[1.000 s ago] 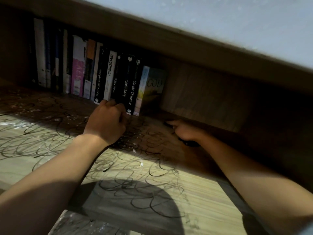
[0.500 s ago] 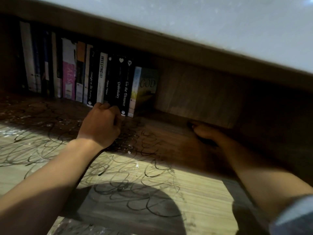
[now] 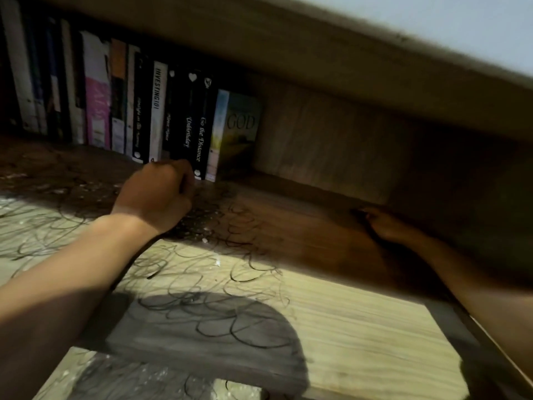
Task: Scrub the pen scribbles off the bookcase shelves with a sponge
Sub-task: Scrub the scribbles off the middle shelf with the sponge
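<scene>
Over the last second our right hand (image 3: 386, 225) had slid along the shelf (image 3: 360, 319) away from the scribbles (image 3: 202, 272), deeper into the dark right-hand corner, while our left hand (image 3: 157, 194) had stayed curled in a fist in front of the books (image 3: 161, 111). We judged this meant no scrubbing was under way: the ink loops looked untouched across the lit front of the shelf.

The sponge itself we could not make out. A dark shape lay under the right hand, but shadow hid what it was, so we could not say which way it pointed or how its long axis ran. The right fingers seemed to rest down on the shelf; whether they gripped anything we could not tell. The left fingers were curled tight, and whether they held something was also hidden from us.
</scene>
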`<state>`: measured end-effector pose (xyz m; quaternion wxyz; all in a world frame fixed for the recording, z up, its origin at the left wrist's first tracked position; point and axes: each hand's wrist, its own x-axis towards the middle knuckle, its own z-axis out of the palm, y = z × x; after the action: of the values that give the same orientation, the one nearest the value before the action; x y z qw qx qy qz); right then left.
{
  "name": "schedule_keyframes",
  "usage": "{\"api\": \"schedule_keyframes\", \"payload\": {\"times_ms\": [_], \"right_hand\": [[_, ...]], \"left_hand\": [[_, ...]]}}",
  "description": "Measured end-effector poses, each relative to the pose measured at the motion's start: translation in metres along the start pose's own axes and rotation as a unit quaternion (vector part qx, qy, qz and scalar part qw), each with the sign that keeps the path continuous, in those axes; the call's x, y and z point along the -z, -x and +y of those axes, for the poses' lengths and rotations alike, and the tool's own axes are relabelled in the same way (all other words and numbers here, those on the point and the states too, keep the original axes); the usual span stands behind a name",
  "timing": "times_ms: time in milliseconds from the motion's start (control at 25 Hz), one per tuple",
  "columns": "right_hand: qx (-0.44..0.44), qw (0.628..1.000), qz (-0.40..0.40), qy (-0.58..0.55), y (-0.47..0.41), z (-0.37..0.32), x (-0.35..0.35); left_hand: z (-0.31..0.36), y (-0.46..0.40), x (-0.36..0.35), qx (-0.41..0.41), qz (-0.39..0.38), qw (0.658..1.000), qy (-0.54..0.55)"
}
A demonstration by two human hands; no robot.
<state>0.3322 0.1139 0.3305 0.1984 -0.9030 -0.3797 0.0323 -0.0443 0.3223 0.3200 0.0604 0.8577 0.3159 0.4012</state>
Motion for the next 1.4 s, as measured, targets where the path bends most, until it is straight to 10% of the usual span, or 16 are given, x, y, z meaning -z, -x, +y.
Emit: {"api": "schedule_keyframes", "payload": {"times_ms": [320, 640, 960, 1200, 1400], "right_hand": [[0.238, 0.968, -0.079, -0.01, 0.091, -0.123, -0.047], [-0.035, 0.995, -0.022, 0.09, 0.067, -0.015, 0.006], [0.185, 0.972, -0.131, -0.054, 0.133, -0.124, -0.035], [0.039, 0.998, -0.04, 0.001, 0.083, -0.1, -0.016], [0.193, 0.977, -0.084, -0.019, 0.105, -0.16, -0.048]], "left_hand": [[0.001, 0.004, 0.004, 0.024, -0.011, 1.0, -0.013], [0.01, 0.012, 0.011, 0.017, -0.018, 1.0, 0.01], [0.024, 0.049, 0.035, 0.021, 0.011, 0.998, 0.058], [0.021, 0.072, 0.063, 0.032, -0.011, 0.999, -0.026], [0.02, 0.068, 0.062, 0.038, -0.031, 0.998, -0.032]]}}
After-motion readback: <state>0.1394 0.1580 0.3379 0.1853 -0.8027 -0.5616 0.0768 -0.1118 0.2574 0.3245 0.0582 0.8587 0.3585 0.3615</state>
